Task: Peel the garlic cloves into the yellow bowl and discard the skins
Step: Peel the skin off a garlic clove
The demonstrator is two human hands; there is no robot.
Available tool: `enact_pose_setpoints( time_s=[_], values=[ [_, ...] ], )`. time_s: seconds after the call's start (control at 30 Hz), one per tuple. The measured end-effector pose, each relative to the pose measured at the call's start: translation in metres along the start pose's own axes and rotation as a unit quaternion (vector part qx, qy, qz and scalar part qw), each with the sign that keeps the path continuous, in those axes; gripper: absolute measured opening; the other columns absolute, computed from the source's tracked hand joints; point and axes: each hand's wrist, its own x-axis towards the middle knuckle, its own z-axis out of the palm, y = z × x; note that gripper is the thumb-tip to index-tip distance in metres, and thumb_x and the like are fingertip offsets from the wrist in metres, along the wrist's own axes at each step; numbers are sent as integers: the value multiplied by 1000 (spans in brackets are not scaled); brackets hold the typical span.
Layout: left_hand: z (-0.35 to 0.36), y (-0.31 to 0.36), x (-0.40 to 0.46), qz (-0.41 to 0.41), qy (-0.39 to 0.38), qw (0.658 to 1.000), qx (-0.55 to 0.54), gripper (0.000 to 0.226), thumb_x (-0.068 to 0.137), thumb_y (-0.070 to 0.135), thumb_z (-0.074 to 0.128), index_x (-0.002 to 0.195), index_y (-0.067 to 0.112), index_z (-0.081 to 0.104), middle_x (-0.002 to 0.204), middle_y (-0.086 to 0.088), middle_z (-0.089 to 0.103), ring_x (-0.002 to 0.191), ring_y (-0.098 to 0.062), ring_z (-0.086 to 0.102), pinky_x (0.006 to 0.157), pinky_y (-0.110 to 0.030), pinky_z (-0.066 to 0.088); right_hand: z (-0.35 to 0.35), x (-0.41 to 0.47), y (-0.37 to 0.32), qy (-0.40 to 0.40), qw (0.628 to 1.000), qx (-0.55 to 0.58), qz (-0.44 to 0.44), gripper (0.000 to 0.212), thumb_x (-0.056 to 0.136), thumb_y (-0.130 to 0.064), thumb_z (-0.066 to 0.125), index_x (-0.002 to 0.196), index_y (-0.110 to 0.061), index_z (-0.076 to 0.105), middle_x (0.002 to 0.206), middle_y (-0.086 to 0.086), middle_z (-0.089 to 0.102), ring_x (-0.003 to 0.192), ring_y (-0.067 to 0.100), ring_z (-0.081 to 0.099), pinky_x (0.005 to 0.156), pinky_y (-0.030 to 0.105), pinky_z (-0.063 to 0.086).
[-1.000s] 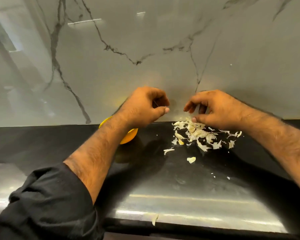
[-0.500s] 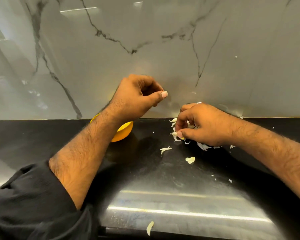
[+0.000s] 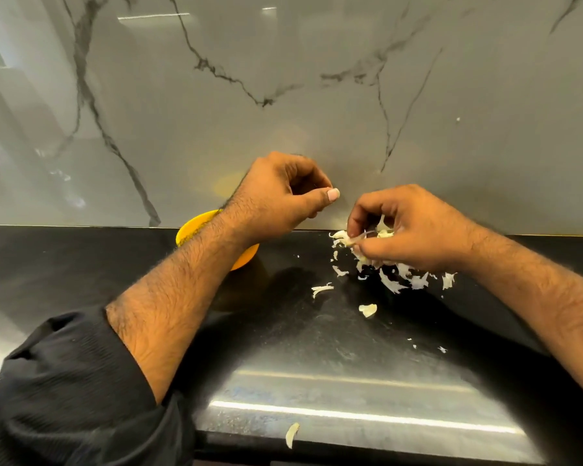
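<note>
Two hands: both raised over the counter (image 3: 317, 334), near the wall (image 3: 283, 79)
Right hand (image 3: 414, 227): was low on the skins half a second ago, now lifted, fingers pinching a garlic piece (image 3: 350, 239) above the pile
Left hand (image 3: 283, 196): curled as before, thumb out; cannot tell if it holds anything
Skins (image 3: 398, 280): heaped under the right hand, more uncovered than before; loose bits nearer the front edge
Bowl (image 3: 196, 227): yellow, behind the left forearm, mostly hidden, unmoved
Sleeve (image 3: 64, 391): black, bottom left
</note>
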Motion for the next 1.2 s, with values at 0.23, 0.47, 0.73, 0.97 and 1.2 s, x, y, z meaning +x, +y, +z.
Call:
enact_pose_setpoints(
  time_s=[0.23, 0.47, 0.73, 0.97, 1.2],
  values=[
    [9, 4, 0, 7, 5, 999, 50, 15, 96, 36, 78, 98, 21, 78, 80, 6, 77, 76, -8, 75, 76, -32, 65, -17, 0, 18, 13, 997, 67, 31, 11, 86, -26, 86, 93, -29, 80, 83, -5, 77, 78, 8, 74, 82, 32, 61],
    [27, 13, 18, -21, 10, 999, 44, 11, 99, 33, 74, 96, 22, 76, 81, 4, 76, 77, -12, 75, 75, -36, 66, -44, -13, 28, 50, 989, 115, 79, 12, 84, -15, 86, 94, -18, 80, 81, -1, 79, 74, 11, 75, 66, 17, 56],
    [38, 12, 21, -28, 19, 999, 28, 12, 99, 35, 74, 96, 24, 75, 83, 5, 76, 75, -12, 75, 78, -42, 67, -40, -25, 40, 70, 987, 75, 126, 15, 86, -21, 86, 97, -31, 83, 86, -9, 79, 79, 9, 74, 73, 24, 59],
    [25, 10, 11, -38, -11, 998, -46, 15, 97, 30, 77, 100, 16, 76, 82, -1, 78, 70, -16, 77, 61, -21, 58, -34, -19, 48, 71, 982, 3, 175, 16, 81, -19, 91, 90, -29, 81, 81, -16, 78, 75, -4, 71, 78, 20, 55],
    [35, 20, 5, -20, -49, 998, -42, 17, 97, 30, 77, 103, 14, 76, 86, -2, 79, 74, -12, 77, 61, -15, 56, -31, -17, 47, 14, 970, -172, 172, 14, 89, -19, 83, 89, -31, 76, 91, -13, 70, 86, 4, 66, 75, 25, 55]
  ],
)
